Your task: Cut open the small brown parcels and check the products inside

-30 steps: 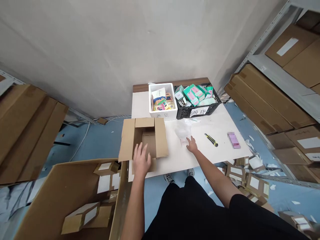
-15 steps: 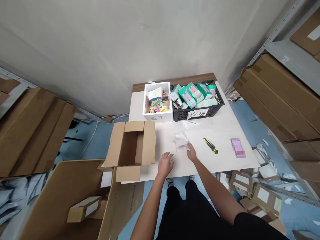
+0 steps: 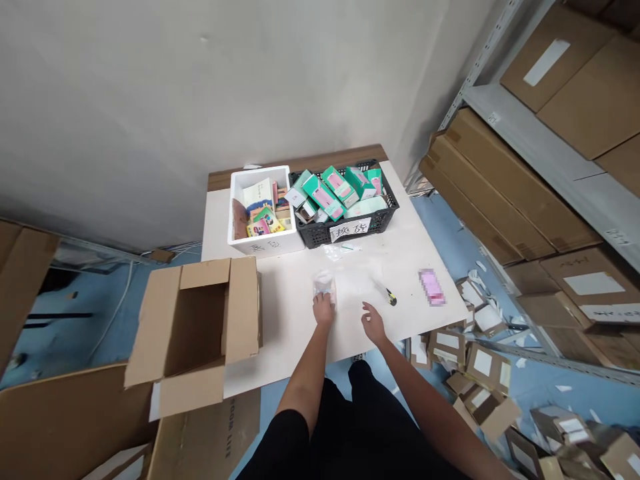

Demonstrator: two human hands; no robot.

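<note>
My left hand (image 3: 324, 309) grips the near end of a crumpled, see-through plastic bag (image 3: 324, 279) on the white table; what the bag holds, if anything, I cannot make out. To its right, my right hand (image 3: 373, 325) hovers near the table's front edge, fingers loosely bent and apart, holding nothing. Just beyond it lies a black and yellow utility knife (image 3: 391, 299), its far part blurred under what looks like a thin clear sheet (image 3: 356, 279).
An open cardboard box (image 3: 200, 327) stands at the table's left. Behind are a white foam box (image 3: 270, 243) of books and a black crate (image 3: 320, 235) of green-and-pink boxes. A pink blurred object (image 3: 432, 288) lies right. Cartons fill the shelf (image 3: 525, 127) and floor.
The view has swung right. My left hand, empty before, has taken hold of the plastic bag; my right hand has let go of it and drawn back. The knife has become partly covered.
</note>
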